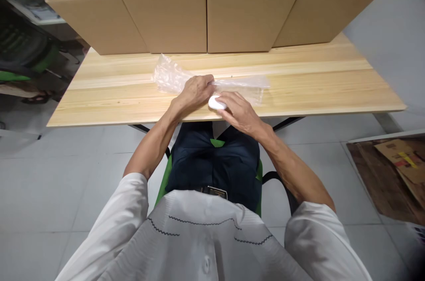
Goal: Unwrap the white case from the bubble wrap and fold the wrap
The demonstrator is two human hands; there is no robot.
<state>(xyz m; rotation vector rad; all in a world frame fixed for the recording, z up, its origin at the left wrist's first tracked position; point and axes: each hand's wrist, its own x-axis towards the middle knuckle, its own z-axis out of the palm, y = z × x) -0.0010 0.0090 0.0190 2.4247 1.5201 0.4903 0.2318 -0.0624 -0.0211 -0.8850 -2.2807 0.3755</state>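
Here, seen from a head camera looking down, a seated person worked at the near edge of a pale wooden table (299, 90). The left hand (194, 92) lay curled, knuckles up, on a clear plastic bag (172, 78), its fingers closed over the film where the bag narrowed toward the middle. The right hand (239, 112) was closed around a small white rounded object (216, 103) (smooth and pebble-shaped; what it was exactly could not be told), with only the object's left end showing past the fingers.

The white object sat just at the table's front edge, touching or nearly touching the left hand, right beside the pinched part of the bag. The bag stretched away on both sides of the left hand: a crumpled, puffed end to the left, a flatter strip to the right behind the right hand.

As a judgement, the object could slip and drop off the table edge onto the person's lap, since it looked smooth and was held so close to the edge. The thin film could also slide or bunch under the left hand, closing any opening.

A wall of stacked cardboard boxes (206, 19) stood along the table's far side.
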